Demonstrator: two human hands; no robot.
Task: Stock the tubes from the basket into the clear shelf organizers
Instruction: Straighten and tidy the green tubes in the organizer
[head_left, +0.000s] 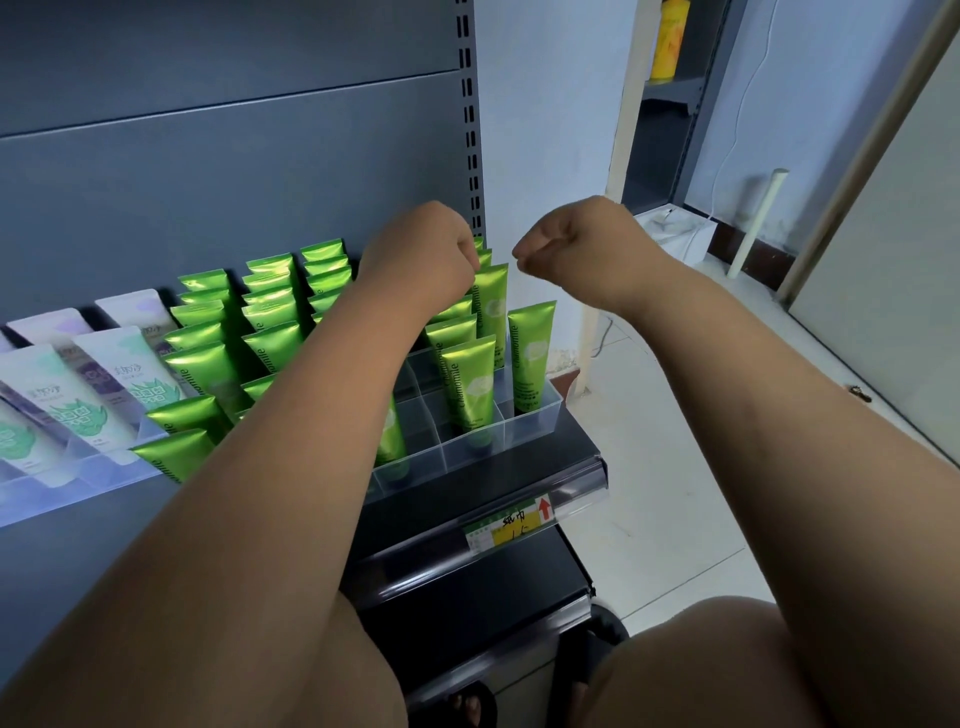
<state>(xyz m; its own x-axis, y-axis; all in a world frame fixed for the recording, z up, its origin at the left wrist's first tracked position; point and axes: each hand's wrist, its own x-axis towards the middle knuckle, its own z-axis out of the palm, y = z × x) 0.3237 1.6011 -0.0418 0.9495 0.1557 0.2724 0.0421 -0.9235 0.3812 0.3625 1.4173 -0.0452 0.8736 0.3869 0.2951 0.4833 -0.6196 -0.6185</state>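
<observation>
- Dark grey store shelf (524, 460) is filling the left of the head view, with pale floor tiles running off to the right.
- Clear organizer (530, 422) is sitting at the shelf's right end, and green Chamomile tubes (270, 312) are standing upright in its compartments, row behind row.
- Left hand (421, 254) is hovering over the back rows with fingers curled, knuckles right against the crimped top of a tall green tube (492, 306); I cannot tell whether it is gripping that tube.
- Right hand (566, 239) is hanging just beside it, clenched loosely and holding nothing.
- White tubes (67, 395) are leaning in a second organizer further left.
- Price label (511, 522) is showing on the shelf's front rail.
</observation>
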